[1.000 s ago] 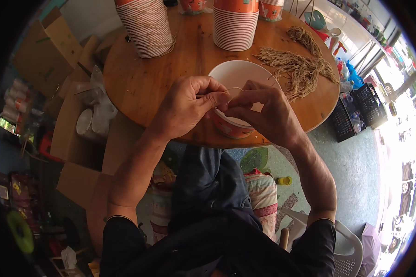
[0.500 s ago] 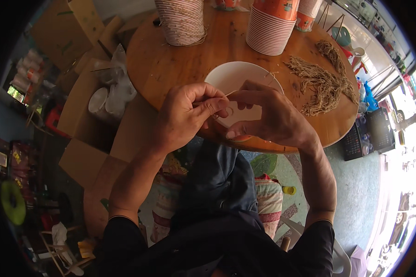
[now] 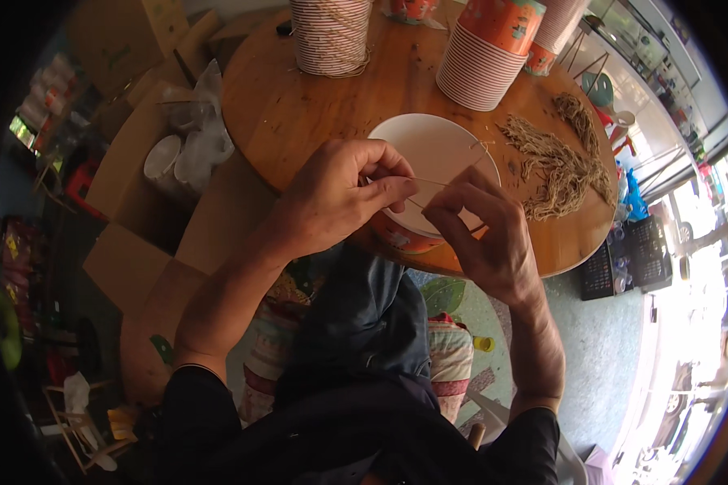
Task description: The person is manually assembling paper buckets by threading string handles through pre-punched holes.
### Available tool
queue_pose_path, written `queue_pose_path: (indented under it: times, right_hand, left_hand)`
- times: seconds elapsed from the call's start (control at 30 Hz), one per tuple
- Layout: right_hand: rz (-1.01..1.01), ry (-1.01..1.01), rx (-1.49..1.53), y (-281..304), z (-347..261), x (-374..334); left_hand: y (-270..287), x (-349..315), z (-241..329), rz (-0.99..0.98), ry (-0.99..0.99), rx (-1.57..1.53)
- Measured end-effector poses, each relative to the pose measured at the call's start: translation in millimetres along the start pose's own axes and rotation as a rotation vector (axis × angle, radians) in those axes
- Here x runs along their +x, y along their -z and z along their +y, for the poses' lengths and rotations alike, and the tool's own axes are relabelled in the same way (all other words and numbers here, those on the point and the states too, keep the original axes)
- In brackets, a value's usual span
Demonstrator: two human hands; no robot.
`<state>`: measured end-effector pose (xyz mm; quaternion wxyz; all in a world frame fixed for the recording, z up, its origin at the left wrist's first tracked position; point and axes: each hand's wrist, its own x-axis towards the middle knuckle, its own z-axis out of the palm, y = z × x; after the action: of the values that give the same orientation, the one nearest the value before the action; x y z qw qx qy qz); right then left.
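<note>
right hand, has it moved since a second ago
Yes: the right hand has shifted to the right, judged against the white-lined tub, and is farther from the left hand.

On the worktop (image 3: pixel 283 121) at upper centre, a tub (image 3: pixel 430 139) under the hands (image 3: pixel 344 196) and the strand (image 3: pixel 433 182) between them, a cord bundle (image 3: pixel 570 174) to its right, tub stacks (image 3: pixel 479 69) behind on either side, and left of the worktop, a carton (image 3: pixel 125 182).
</note>
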<state>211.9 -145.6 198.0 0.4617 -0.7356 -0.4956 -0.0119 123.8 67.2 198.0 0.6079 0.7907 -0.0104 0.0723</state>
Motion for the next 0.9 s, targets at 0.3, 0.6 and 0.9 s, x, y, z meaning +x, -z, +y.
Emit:
queue_pose_path:
  times: [0.3, 0.6, 0.9]
  right_hand:
    - [0.110, 0.015, -0.052, -12, -3, -10]
    - [0.140, 0.080, -0.069, -21, 7, -9]
    - [0.103, 0.067, -0.138, -23, 3, -8]
  left_hand:
    - [20, 3, 11, -0.170, 0.072, -0.304]
    - [-2, -4, 5, -0.020, 0.084, -0.288]
    - [-13, -17, -4, 0.072, -0.193, 0.087]
